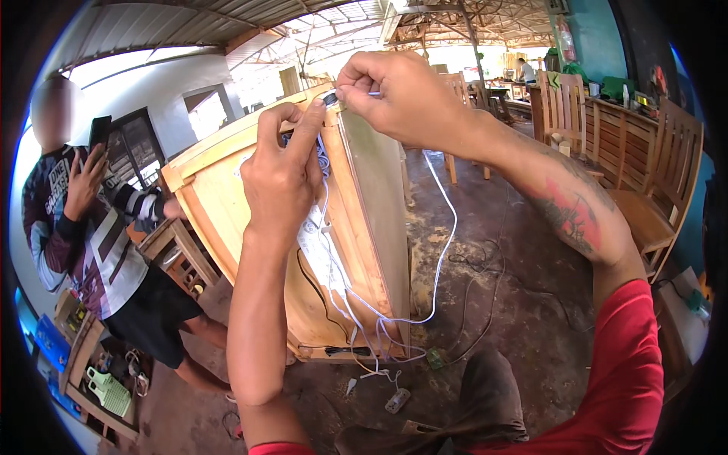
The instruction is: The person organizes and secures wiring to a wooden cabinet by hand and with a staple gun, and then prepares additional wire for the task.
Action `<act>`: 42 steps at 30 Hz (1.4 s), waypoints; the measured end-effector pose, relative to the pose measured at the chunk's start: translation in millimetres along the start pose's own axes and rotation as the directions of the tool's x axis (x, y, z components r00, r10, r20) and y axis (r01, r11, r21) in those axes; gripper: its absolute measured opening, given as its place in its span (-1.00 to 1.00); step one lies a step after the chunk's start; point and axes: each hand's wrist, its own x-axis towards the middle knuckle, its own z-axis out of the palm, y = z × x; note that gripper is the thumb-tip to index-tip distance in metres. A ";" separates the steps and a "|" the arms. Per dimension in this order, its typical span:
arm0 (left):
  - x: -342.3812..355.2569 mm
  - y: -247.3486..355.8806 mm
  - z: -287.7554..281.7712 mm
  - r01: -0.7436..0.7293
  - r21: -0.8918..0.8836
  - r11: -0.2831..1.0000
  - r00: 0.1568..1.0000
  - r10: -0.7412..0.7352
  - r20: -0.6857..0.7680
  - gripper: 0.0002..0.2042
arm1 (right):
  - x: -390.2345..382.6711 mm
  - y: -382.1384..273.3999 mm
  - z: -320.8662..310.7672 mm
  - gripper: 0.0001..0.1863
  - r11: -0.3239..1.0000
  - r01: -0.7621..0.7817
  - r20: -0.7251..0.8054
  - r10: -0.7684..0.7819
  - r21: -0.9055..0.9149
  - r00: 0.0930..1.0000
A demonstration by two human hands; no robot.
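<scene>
My left hand (284, 171) has its fingers closed at a small dark round piece (329, 98) by the top corner of a wooden cabinet (212, 227). My right hand (390, 98) pinches at the same piece from the right; what exactly lies between its fingertips is too small to make out. A long white power strip (318, 250) is on the cabinet's near face, with white cables (447, 250) looping down from it toward the floor. A coil of cable (324, 155) hangs just below my fingers, partly hidden by my left hand.
A person (106, 243) stands at the left, holding up a phone (99, 133). Wooden chairs (667, 174) and a counter (618, 129) line the right. Cables and a small extension socket (397, 402) lie on the floor (470, 303). Low wooden stands (87, 349) are at lower left.
</scene>
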 end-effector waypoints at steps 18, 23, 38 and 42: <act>33.2 3.0 -23.4 0.511 -0.311 0.802 0.860 -0.470 0.200 -0.71 | 0.5 -4.2 -5.4 -0.79 0.995 -0.104 0.038 0.103 0.012 0.994; 47.5 8.0 -28.3 0.563 -0.297 0.771 0.823 -0.491 0.286 -0.70 | 0.2 4.5 -1.9 -0.82 0.998 0.056 -0.031 -0.057 -0.017 0.998; 55.6 -7.2 -31.0 0.550 -0.225 0.804 0.813 -0.454 0.365 -0.72 | -0.3 7.4 -6.4 -0.78 0.998 -0.040 0.038 0.038 0.056 0.999; 29.2 1.2 -34.0 0.486 -0.393 0.781 0.867 -0.486 0.106 -0.76 | 3.7 1.0 -4.9 -0.77 0.995 -0.074 0.072 0.069 0.063 0.995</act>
